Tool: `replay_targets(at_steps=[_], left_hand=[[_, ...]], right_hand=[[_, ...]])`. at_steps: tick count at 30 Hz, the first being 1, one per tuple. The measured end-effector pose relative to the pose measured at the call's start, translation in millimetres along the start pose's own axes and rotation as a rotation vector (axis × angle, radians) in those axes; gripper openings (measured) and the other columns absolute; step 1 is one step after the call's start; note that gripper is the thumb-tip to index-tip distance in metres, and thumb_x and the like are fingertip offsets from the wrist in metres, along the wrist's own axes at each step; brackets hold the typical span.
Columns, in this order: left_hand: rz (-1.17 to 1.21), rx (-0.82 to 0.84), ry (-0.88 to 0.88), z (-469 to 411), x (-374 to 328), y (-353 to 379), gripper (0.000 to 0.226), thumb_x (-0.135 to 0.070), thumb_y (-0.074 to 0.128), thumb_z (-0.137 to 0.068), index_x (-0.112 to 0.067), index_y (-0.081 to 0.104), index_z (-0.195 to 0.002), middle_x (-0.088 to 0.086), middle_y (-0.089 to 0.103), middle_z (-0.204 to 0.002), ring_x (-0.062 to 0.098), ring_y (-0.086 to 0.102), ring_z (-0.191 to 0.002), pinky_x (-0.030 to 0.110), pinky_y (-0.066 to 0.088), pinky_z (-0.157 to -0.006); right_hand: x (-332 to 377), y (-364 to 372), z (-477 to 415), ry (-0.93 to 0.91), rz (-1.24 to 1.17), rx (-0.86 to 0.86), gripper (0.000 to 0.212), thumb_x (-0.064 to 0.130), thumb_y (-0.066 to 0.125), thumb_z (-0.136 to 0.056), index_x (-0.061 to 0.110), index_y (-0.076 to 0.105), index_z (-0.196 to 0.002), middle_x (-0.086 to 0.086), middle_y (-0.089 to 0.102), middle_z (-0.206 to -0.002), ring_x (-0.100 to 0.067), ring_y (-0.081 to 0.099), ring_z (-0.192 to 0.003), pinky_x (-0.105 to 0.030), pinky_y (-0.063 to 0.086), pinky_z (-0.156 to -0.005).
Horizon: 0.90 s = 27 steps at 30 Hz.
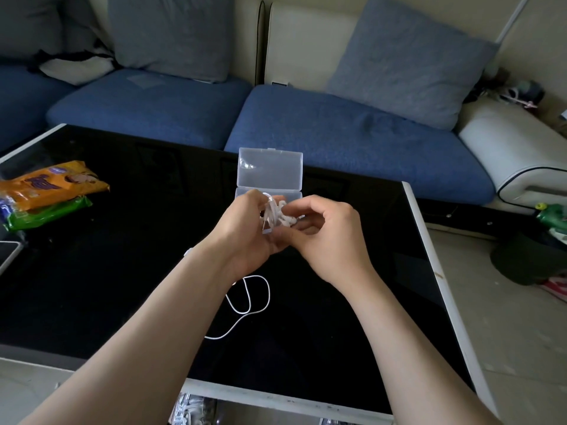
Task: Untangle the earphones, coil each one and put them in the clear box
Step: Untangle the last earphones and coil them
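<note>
Head view: both hands, left hand and right hand, pinch half-coiled earphones before the open clear box; cord trails loose on the table, boxing likely pending.

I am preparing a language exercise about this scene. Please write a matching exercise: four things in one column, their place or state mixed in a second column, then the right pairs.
1. clear box
2. earphone bundle
3. loose cable loop
4. orange packet

A. lies on the black table
B. at the table's left side
C. lid open
D. held between left hand and right hand

Pairs: 1-C, 2-D, 3-A, 4-B
</note>
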<state>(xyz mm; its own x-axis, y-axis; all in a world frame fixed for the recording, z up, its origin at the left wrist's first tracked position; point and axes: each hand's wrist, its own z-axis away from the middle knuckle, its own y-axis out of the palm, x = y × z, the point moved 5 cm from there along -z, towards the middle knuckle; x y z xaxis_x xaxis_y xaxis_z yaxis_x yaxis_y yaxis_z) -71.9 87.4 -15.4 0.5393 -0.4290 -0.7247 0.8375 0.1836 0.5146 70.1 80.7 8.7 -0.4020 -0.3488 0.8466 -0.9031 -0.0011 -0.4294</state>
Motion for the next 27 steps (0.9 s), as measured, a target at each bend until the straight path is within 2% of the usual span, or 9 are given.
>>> replay_targets(at_steps=[2,4,6,8,11,15,21,25,27], left_hand=[[-0.060,0.004,0.022,0.5,1.9,1.4,0.036,-0.011,0.042,-0.102,0.000,0.063,-0.129,0.016,0.074,-0.103,0.027,0.076,-0.080,0.035,0.061,-0.065],[-0.119,0.018,0.022,-0.1,4.5,1.7,0.038,-0.015,0.043,-0.107,0.001,0.063,-0.135,0.019,0.076,-0.114,0.031,0.077,-0.096,0.040,0.063,-0.081],[-0.161,0.022,0.024,-1.2,5.0,1.0,0.035,-0.019,0.043,-0.109,-0.001,0.066,-0.129,0.020,0.077,-0.117,0.032,0.076,-0.106,0.042,0.057,-0.094],[-0.222,0.012,0.027,-2.5,5.2,-0.1,0.030,-0.021,0.044,-0.108,-0.007,0.070,-0.115,0.012,0.079,-0.108,0.022,0.076,-0.094,0.040,0.053,-0.090],[-0.254,0.001,0.032,-3.9,5.4,-1.9,0.022,-0.021,0.048,-0.106,-0.013,0.068,-0.112,0.009,0.076,-0.105,0.017,0.072,-0.085,0.038,0.051,-0.083],[-0.284,0.053,0.034,1.0,4.8,4.6,0.026,-0.018,0.049,-0.105,-0.013,0.072,-0.116,0.010,0.079,-0.112,0.017,0.076,-0.086,0.041,0.052,-0.094],[-0.539,0.050,0.021,0.3,9.6,4.3,0.030,-0.030,0.045,-0.105,-0.013,0.069,-0.112,0.007,0.072,-0.089,0.019,0.065,-0.072,0.034,0.049,-0.073],[-0.640,0.042,0.082,0.4,8.7,0.6,0.024,-0.024,0.050,-0.109,-0.013,0.070,-0.101,0.001,0.073,-0.083,0.019,0.063,-0.076,0.031,0.047,-0.069],[-0.643,0.058,0.074,-1.1,10.9,-1.3,0.032,-0.025,0.046,-0.112,-0.012,0.070,-0.097,-0.002,0.073,-0.074,0.019,0.063,-0.075,0.030,0.047,-0.068]], right_hand=[[-0.2,2.1,-0.3,-0.032,-0.020,0.021,0.040,0.010,0.097,-0.073,0.018,0.082,-0.110,0.012,0.079,-0.098,-0.009,0.077,-0.080,-0.028,0.064,-0.074],[-1.6,3.8,-0.6,-0.053,-0.016,0.023,0.042,0.005,0.094,-0.076,0.017,0.082,-0.114,0.011,0.078,-0.103,-0.009,0.077,-0.084,-0.031,0.065,-0.079],[-2.5,3.6,-0.8,-0.055,0.002,0.007,0.039,0.005,0.092,-0.079,0.019,0.082,-0.114,0.011,0.078,-0.101,-0.009,0.076,-0.085,-0.031,0.064,-0.080],[-3.0,1.0,-1.6,-0.057,0.017,-0.016,0.033,0.005,0.088,-0.083,0.020,0.083,-0.112,0.011,0.079,-0.095,-0.008,0.075,-0.083,-0.025,0.062,-0.078],[-2.1,-2.2,-2.4,-0.095,0.067,-0.060,0.023,0.006,0.086,-0.085,0.019,0.084,-0.105,0.011,0.079,-0.091,-0.005,0.074,-0.081,-0.021,0.059,-0.075],[-1.2,-2.9,-3.5,-0.129,0.136,-0.121,0.022,0.011,0.089,-0.083,0.021,0.085,-0.102,0.007,0.071,-0.093,-0.002,0.067,-0.080,-0.009,0.047,-0.070],[-9.1,-6.3,-2.9,0.033,0.092,-0.120,0.035,0.017,0.096,-0.075,0.024,0.081,-0.105,0.010,0.076,-0.078,-0.004,0.072,-0.069,-0.016,0.057,-0.068],[-13.3,-2.3,-1.5,-0.006,0.117,-0.037,0.029,0.001,0.086,-0.082,0.020,0.084,-0.103,0.013,0.078,-0.084,0.002,0.074,-0.078,-0.011,0.055,-0.073],[-14.3,-3.6,-1.2,-0.034,0.147,-0.069,0.026,0.005,0.086,-0.084,0.023,0.084,-0.102,0.014,0.076,-0.084,0.000,0.073,-0.079,-0.010,0.052,-0.071]])
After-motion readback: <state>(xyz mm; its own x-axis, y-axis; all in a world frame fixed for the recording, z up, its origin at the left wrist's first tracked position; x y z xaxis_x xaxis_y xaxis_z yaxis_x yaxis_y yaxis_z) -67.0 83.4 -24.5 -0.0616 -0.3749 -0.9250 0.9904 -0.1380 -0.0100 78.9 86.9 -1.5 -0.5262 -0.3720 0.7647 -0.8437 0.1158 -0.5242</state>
